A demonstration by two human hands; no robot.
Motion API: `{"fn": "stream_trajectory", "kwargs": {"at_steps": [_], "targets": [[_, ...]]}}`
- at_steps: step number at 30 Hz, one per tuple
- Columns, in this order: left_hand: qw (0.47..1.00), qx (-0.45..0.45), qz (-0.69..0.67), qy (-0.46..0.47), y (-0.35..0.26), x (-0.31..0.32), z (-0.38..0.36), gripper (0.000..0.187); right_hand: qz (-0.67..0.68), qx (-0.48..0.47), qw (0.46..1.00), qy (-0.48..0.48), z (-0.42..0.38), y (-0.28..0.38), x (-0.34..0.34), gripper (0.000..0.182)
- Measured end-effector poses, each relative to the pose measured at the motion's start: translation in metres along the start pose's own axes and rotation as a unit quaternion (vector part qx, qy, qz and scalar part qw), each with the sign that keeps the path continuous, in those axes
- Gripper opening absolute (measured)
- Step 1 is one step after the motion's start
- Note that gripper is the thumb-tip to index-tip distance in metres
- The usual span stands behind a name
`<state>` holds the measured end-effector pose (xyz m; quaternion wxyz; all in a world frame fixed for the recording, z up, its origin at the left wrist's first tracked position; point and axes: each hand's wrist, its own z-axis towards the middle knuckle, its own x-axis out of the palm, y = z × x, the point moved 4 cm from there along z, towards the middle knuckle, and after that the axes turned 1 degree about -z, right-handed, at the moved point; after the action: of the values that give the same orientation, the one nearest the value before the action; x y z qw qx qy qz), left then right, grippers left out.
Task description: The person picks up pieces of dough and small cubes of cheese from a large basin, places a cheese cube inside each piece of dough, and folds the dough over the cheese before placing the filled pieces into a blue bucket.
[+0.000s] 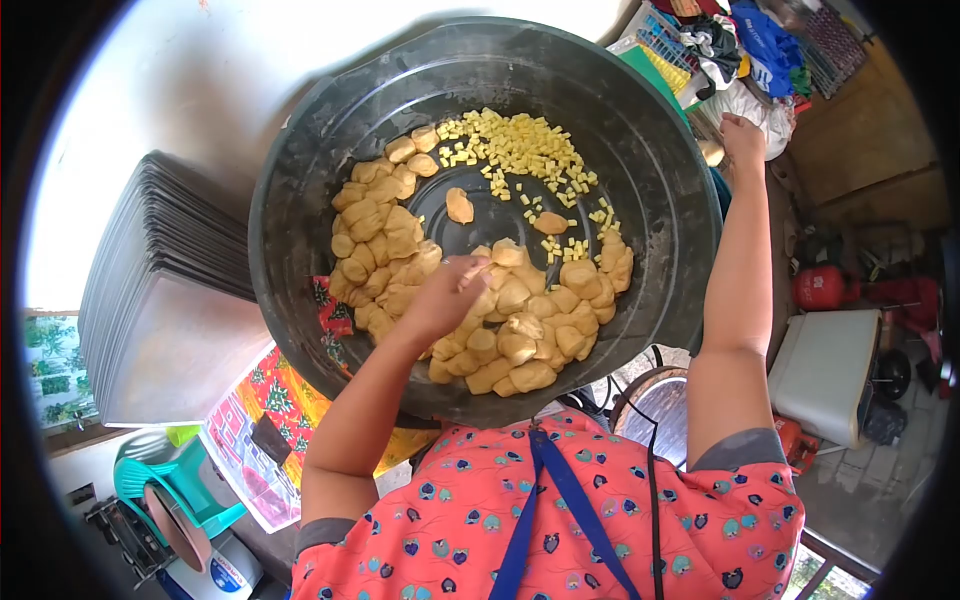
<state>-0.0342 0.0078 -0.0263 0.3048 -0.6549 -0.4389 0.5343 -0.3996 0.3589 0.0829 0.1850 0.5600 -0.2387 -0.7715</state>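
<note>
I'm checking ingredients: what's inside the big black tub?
Tan dough-like lumps and small yellow pieces lie inside the black tub; the left hand reaches over the lumps. Whatever lies beneath the lumps or behind that hand is hidden.

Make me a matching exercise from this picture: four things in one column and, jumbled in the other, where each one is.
Column one:
1. left hand
2. right hand
3. yellow cubes
4. stacked trays

Column two:
A. outside the tub, picture right
B. at the dough pieces
C. outside the tub, picture left
D. on the tub's floor, far side

Pairs: 1-B, 2-A, 3-D, 4-C
</note>
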Motion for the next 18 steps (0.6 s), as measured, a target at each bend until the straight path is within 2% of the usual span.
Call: {"fn": "stream_trajectory", "kwargs": {"at_steps": [2,3,6,8,10,12,14,16,18], "targets": [[0.974,0.078,0.211,0.026,0.002,0.013,-0.001,0.044,0.001,-0.015,0.999,-0.029,-0.007,0.006,0.0,0.034],[0.942,0.055,0.329,0.042,-0.001,0.019,-0.008,0.053,0.081,-0.003,0.997,-0.005,-0.019,0.025,-0.002,0.033],[0.903,0.075,0.424,0.008,0.016,0.042,-0.017,0.058,0.035,-0.143,0.989,-0.01,-0.036,0.066,0.01,0.032],[0.907,0.063,0.411,0.065,0.013,0.043,-0.014,0.056,0.008,-0.202,0.979,0.034,-0.07,0.105,0.024,0.03],[0.911,0.049,0.396,0.108,0.014,0.046,-0.012,0.057,0.06,-0.286,0.949,0.116,-0.097,0.124,0.059,0.029],[0.936,0.012,0.342,0.087,0.011,0.045,-0.011,0.055,-0.014,-0.411,0.891,0.192,-0.134,0.138,0.091,0.028],[0.946,-0.001,0.321,0.044,0.012,0.042,-0.011,0.054,-0.111,-0.425,0.853,0.28,-0.165,0.135,0.126,0.027],[0.943,0.008,0.333,-0.022,0.018,0.041,-0.014,0.054,-0.202,-0.314,0.833,0.409,-0.192,0.127,0.146,0.028],[0.927,0.014,0.374,-0.007,0.021,0.041,-0.015,0.053,-0.248,-0.307,0.792,0.465,-0.208,0.115,0.152,0.029]]}}
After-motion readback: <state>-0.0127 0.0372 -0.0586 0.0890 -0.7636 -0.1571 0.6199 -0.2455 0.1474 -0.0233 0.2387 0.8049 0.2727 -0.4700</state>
